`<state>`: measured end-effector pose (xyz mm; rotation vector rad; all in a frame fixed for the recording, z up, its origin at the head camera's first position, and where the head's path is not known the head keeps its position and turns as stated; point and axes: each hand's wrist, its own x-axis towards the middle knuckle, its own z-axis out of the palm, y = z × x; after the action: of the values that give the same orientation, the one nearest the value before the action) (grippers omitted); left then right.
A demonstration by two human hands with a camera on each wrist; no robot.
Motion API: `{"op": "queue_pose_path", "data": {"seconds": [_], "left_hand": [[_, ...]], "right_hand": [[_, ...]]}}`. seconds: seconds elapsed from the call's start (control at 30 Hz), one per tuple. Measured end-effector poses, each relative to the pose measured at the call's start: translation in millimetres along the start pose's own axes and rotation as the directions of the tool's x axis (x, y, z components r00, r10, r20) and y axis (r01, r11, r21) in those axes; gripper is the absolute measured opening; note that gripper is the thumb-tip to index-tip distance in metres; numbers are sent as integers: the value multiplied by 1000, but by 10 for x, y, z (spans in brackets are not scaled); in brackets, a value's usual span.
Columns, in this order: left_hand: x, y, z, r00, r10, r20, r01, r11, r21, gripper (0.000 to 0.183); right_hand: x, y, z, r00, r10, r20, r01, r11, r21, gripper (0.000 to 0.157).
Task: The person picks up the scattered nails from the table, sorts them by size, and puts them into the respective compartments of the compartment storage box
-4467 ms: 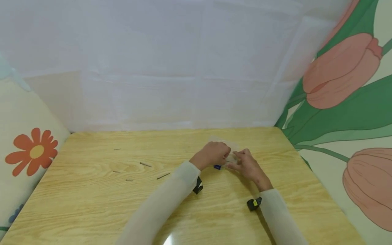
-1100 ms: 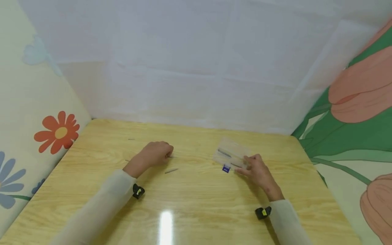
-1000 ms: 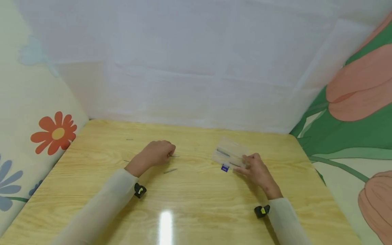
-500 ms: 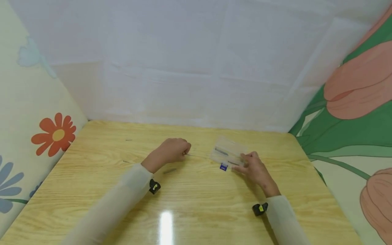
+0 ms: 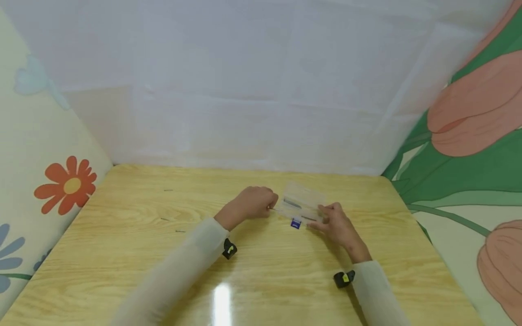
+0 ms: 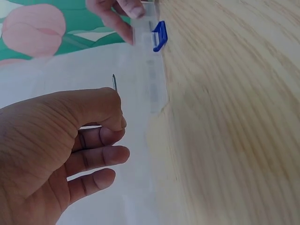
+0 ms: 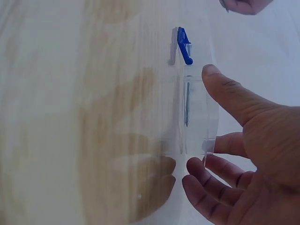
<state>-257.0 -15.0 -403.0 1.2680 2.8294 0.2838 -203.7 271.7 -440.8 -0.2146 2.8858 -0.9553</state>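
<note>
My left hand [image 5: 249, 203] pinches a thin nail [image 6: 115, 83] between thumb and forefinger, its pointed end sticking out in the left wrist view. That hand is at the left side of a clear plastic box [image 5: 306, 195] with a blue latch [image 5: 295, 223] on its near side. At the box's right end, my right hand [image 5: 339, 228] grips it between thumb and fingers. Inside lie a thicker nail [image 5: 292, 203] and a thinner nail [image 7: 187, 101] in separate compartments.
On the left part of the wooden table [image 5: 244, 280] lie three small nails, among them a far nail [image 5: 168, 190] and a near nail [image 5: 180, 231]. A white sheet [image 5: 204, 90] hangs along the back edge. Printed flower panels flank both sides.
My left hand has carried the nail rightward across the table to the box. One small nail has come out from behind the left arm, while another is now hidden. The right hand stays at the box.
</note>
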Motion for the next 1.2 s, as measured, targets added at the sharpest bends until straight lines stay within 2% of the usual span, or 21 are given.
{"op": "queue_pose_path", "data": {"seconds": [0.3, 0.73, 1.2], "left_hand": [[238, 136, 62, 1000, 16, -6, -16, 1000, 9, 21], [507, 243, 193, 1000, 4, -7, -4, 1000, -12, 6], [769, 440, 281, 999, 36, 18, -36, 999, 18, 7]], "right_hand": [[11, -14, 23, 1000, -6, -17, 6, 1000, 19, 77], [21, 4, 34, 1000, -9, -17, 9, 1000, -18, 78], [-4, 31, 29, 999, -41, -10, 41, 999, 3, 77]]}}
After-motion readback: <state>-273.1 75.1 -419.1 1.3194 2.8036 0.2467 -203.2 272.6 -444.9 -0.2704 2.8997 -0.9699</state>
